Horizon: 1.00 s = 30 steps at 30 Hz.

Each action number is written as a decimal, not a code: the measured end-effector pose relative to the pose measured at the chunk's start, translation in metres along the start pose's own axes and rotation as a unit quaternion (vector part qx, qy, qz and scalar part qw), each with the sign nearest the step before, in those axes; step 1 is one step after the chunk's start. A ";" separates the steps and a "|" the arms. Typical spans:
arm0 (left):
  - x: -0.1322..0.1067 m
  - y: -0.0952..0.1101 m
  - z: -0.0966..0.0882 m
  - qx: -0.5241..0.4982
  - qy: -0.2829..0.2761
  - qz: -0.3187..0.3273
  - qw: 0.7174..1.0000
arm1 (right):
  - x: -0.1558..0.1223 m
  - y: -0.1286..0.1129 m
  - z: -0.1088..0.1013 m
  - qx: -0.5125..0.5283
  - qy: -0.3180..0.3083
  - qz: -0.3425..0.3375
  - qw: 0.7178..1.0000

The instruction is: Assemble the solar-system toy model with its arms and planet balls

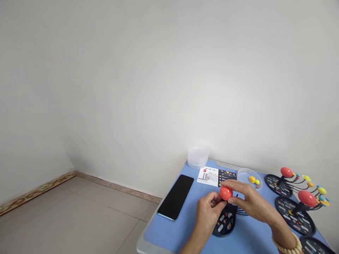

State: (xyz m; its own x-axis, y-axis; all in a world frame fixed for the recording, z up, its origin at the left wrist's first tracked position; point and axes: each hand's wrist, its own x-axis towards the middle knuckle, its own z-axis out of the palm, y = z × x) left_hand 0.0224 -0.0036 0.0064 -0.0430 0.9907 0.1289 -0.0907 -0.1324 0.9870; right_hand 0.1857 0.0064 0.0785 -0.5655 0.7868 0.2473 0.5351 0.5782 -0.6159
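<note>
My right hand (249, 201) curls its fingers round a red ball (226, 193) held above a round black base (225, 223) on the blue table (172, 233). My left hand (208, 211) is closed in a pinch just left of the ball, on a thin dark piece at its side that I cannot make out. Thin black wire arms (242, 211) poke out under my right palm.
A black phone (177, 196) lies on the table's left part. A printed leaflet (215, 176), a clear tub (198, 157) and a clear dish with yellow balls (250, 178) sit at the back. Two built planet models (304, 199) on black discs stand at the right.
</note>
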 end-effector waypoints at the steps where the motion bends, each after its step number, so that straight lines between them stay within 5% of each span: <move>1: 0.000 0.001 0.000 -0.001 -0.002 0.001 1.000 | 0.000 -0.002 0.000 0.001 -0.002 -0.005 1.000; 30: 0.005 -0.003 -0.004 0.043 -0.029 0.032 0.998 | 0.004 -0.014 0.000 -0.081 -0.004 -0.045 0.996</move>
State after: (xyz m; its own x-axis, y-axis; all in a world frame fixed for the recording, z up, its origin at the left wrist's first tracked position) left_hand 0.0186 0.0020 0.0033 0.0115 0.9807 0.1950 -0.0031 -0.1950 0.9808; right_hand 0.1757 0.0014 0.0879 -0.6203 0.7291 0.2891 0.5762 0.6737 -0.4628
